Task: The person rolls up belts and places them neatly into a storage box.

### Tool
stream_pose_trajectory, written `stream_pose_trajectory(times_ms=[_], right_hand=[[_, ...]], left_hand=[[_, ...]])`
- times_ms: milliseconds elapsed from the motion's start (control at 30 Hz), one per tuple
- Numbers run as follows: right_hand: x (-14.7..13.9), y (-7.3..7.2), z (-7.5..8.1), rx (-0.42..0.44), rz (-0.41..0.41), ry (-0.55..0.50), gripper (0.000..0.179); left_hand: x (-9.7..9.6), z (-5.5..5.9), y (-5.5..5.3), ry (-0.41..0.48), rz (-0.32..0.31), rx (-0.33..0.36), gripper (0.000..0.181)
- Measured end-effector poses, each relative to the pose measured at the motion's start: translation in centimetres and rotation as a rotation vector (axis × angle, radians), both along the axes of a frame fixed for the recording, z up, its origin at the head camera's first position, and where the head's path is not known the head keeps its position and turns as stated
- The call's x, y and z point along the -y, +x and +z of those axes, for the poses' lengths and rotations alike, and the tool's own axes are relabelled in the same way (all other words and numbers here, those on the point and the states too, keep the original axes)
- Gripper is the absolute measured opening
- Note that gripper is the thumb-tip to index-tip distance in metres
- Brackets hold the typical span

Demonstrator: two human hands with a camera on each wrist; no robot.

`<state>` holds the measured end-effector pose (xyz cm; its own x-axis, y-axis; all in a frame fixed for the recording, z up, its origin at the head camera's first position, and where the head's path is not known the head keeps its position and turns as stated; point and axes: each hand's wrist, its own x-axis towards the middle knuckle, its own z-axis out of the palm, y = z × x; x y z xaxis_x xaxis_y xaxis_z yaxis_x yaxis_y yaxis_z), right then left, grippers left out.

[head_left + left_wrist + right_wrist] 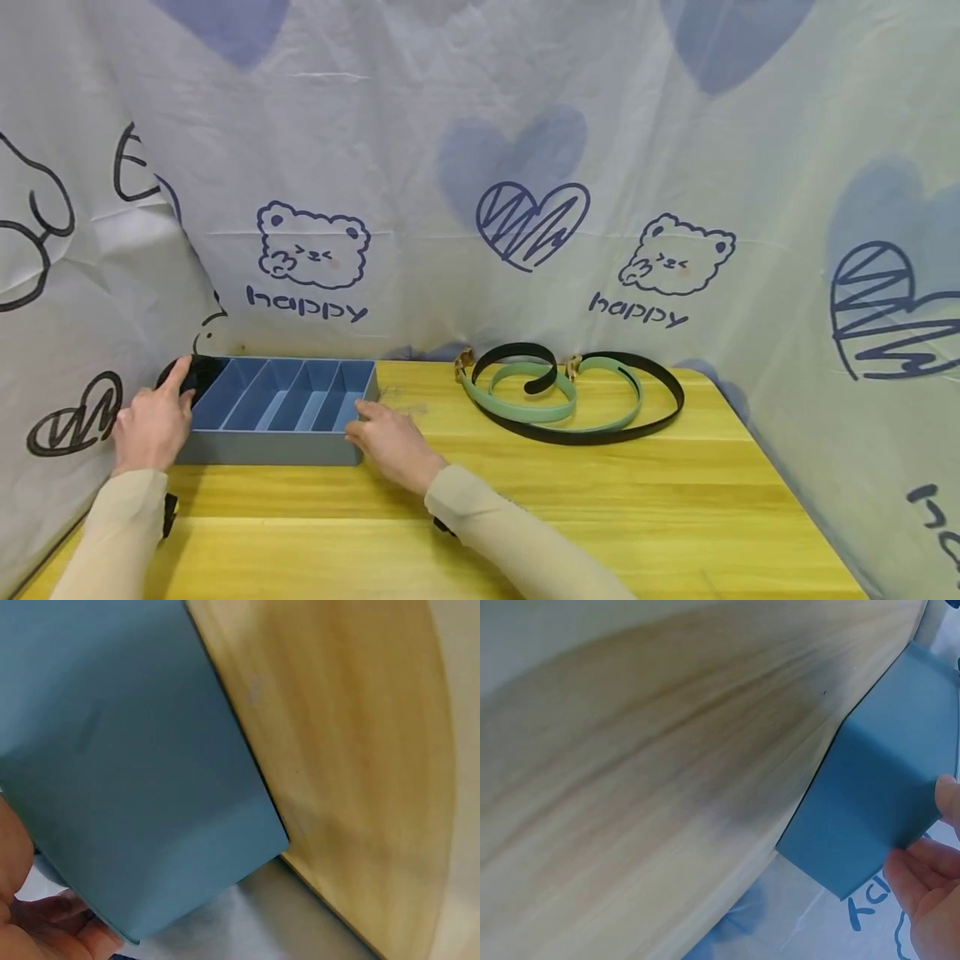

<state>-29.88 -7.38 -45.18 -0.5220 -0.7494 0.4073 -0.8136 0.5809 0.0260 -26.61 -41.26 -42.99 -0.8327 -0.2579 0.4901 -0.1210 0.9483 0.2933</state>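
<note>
A blue-grey divided storage box [270,448] stands at the table's left side, its front wall also filling much of the left wrist view. Several narrow compartments run from front to back. Something black [208,371] shows in the leftmost one, partly behind my left hand; its kind is unclear. My left hand [153,423] grips the box's left end, index finger stretched toward the back. At the opposite end, my right hand [393,442] holds the wall near the front corner. In the right wrist view, the thumb [949,796] and fingers [909,881] are on the box.
Two loosely coiled belts, black and pale green [536,412], lie at the back right of the yellow wooden table [600,508]. Their gold buckles [465,360] face left. White printed cloth [420,275] hangs close behind the table and along both sides.
</note>
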Motion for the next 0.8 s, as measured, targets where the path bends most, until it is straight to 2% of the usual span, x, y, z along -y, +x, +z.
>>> stream_pose_trajectory(times_ms=[100,233,500,600,800], right_hand=[[0.09,0.02,-0.05,0.003,-0.013,-0.003,0.024],[0.12,0.07,-0.16,0.017,-0.035,-0.012,0.024],[0.06,0.13,-0.25,0.035,-0.022,-0.022,0.024],[-0.09,0.1,-0.34,0.029,-0.009,-0.016,0.024],[-0.55,0.12,-0.46,0.048,0.01,-0.01,0.026]], left_hand=[[0.08,-0.02,-0.39,0.001,0.015,0.083,0.06],[0.29,0.13,-0.89,-0.02,0.007,0.143,0.057],[0.2,0.31,-0.56,-0.015,-0.002,0.284,0.05],[0.07,0.23,-0.28,-0.002,0.016,0.248,0.044],[-0.36,-0.25,-0.31,-0.038,0.064,0.055,0.028]])
